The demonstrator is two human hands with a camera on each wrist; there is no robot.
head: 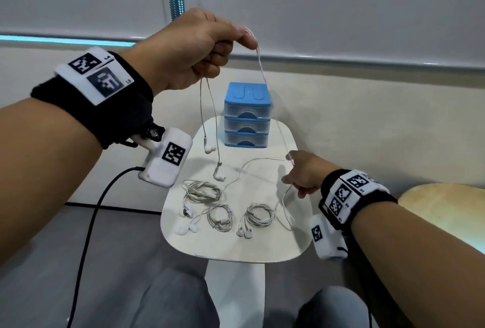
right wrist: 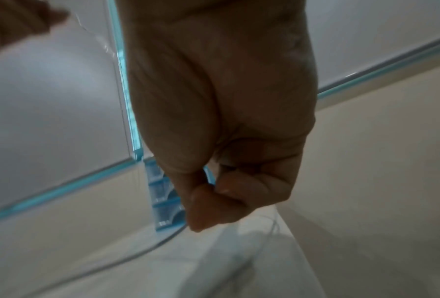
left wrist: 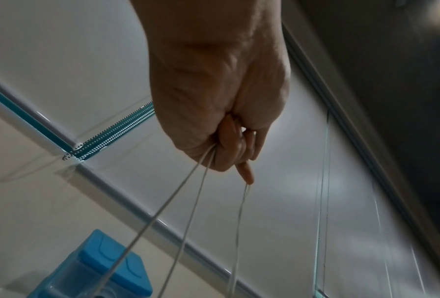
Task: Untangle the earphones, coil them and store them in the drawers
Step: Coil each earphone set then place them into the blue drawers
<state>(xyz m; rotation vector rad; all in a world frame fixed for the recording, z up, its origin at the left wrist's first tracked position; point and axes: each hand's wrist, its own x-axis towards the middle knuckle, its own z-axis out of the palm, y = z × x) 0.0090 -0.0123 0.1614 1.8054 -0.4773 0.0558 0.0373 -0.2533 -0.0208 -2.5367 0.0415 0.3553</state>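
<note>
My left hand [head: 210, 47] is raised high above the small white table [head: 262, 249] and pinches a white earphone cable [head: 262, 70]. Its two earbuds [head: 215, 162] dangle below my fist on thin strands [left wrist: 188, 221]. The cable's long end runs down to my right hand [head: 301, 175], which pinches it low over the table's right side, fingers curled [right wrist: 239, 191]. Three coiled white earphones [head: 220, 216] lie in the table's near half. The blue three-drawer unit [head: 247, 115] stands at the far edge with all drawers closed.
A black cable [head: 89, 222] hangs from the left wrist camera to the grey floor. A round wooden surface [head: 446, 201] sits at the right. A white wall with roller blinds is behind the table. My knees [head: 178, 301] are below the table's near edge.
</note>
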